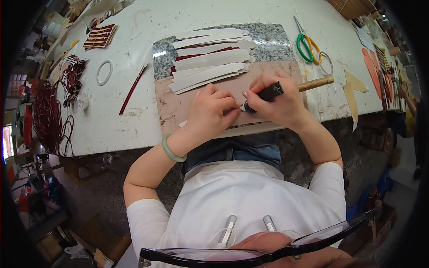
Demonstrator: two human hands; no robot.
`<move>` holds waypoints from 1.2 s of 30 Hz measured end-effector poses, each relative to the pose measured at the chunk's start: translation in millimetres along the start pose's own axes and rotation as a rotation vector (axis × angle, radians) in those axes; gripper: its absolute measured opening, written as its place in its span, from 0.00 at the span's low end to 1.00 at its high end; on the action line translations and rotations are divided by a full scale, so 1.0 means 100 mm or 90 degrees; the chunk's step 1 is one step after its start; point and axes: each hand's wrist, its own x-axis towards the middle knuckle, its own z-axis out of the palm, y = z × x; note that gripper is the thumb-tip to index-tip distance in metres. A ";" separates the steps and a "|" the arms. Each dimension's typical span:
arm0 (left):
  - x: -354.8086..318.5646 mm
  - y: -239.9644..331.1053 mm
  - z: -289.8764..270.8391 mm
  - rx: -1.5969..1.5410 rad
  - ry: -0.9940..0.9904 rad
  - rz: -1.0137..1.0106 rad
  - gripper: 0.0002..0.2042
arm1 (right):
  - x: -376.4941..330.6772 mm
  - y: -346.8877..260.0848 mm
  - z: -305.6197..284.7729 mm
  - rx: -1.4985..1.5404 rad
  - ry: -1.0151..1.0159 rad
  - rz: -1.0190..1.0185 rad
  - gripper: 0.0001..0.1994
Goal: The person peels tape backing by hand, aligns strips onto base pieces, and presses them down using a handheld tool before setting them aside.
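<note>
My right hand (281, 100) is wrapped round a hammer close to its head. The hammer's black head (271, 91) slants down toward the board, and its wooden handle (319, 83) sticks out to the right. Just left of the head, my left hand (213, 107) has its fingertips pinched together low over the pinkish board (178, 107). What they hold is too small or hidden to make out. Beyond both hands lie several white strips with rounded ends (212, 59), some dark red underneath, across the board and the speckled stone slab (270, 42).
Scissors with green and yellow handles (308, 47) and a ring (326, 63) lie at right, near tan pieces (351, 96). At left are a thin dark red tool (132, 89), another ring (105, 73), a red striped bundle (99, 36) and dark red cords (47, 114).
</note>
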 end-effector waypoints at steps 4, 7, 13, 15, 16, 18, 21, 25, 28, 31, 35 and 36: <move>-0.02 0.02 0.03 0.018 0.027 -0.018 0.04 | 0.00 -0.08 -0.05 0.007 -0.017 0.002 0.09; -0.02 0.00 0.05 0.002 0.039 -0.011 0.04 | 0.01 -0.11 -0.02 0.001 -0.002 -0.055 0.09; -0.04 -0.03 0.04 0.023 0.038 0.021 0.04 | 0.02 -0.13 0.01 -0.065 -0.013 -0.044 0.09; -0.06 -0.03 0.02 0.035 0.048 0.027 0.04 | 0.05 -0.12 0.09 -0.047 -0.004 -0.075 0.09; -0.09 -0.07 0.00 0.025 0.044 0.028 0.05 | 0.06 -0.09 0.09 -0.048 -0.005 -0.076 0.09; -0.12 -0.09 -0.03 0.016 0.042 0.028 0.05 | 0.05 -0.05 0.06 -0.068 0.003 -0.049 0.09; -0.12 -0.07 -0.07 0.044 0.025 0.028 0.07 | 0.09 -0.15 0.07 -0.057 0.001 -0.069 0.09; -0.19 -0.14 -0.12 0.061 0.039 0.034 0.07 | 0.13 -0.07 0.17 -0.073 0.007 -0.090 0.09; -0.20 -0.16 -0.10 0.067 0.053 0.034 0.06 | 0.16 -0.16 0.15 -0.122 -0.023 -0.071 0.09; -0.23 -0.19 -0.13 0.068 0.070 0.042 0.05 | 0.20 -0.25 0.35 -0.067 0.015 -0.113 0.11; -0.29 -0.23 -0.23 0.068 0.040 0.040 0.07 | 0.27 -0.18 0.27 -0.126 0.027 -0.103 0.09; -0.30 -0.23 -0.25 0.068 0.040 0.038 0.07 | 0.27 -0.22 0.31 -0.125 0.025 -0.103 0.09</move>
